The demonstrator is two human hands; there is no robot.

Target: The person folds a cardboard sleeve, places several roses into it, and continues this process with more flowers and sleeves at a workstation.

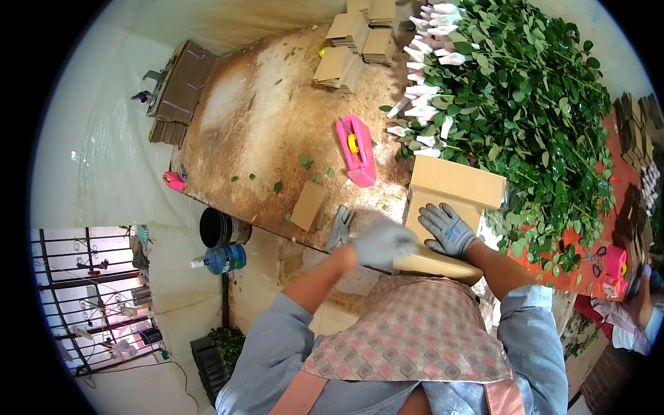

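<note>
A folded piece of brown cardboard (456,181) lies at the table's near edge, against my apron, with creased flaps at its far and near ends. My right hand (449,232), in a grey glove, rests flat on the cardboard with fingers stretched out. My left hand (384,245), gloved too, is blurred by motion beside the cardboard's left edge; whether it holds anything does not show. Close to its left lies a grey metal tool that looks like a stapler (339,227). A pink tape dispenser (357,152) with a yellow core lies farther away.
Leafy flower stems (519,104) with white-wrapped heads (423,93) pile up on the right. Cardboard stacks (339,69) stand at the far side. A small cardboard piece (309,205) lies left. Scissors (593,261) and another pink dispenser (614,265) sit near a person (640,311) at right.
</note>
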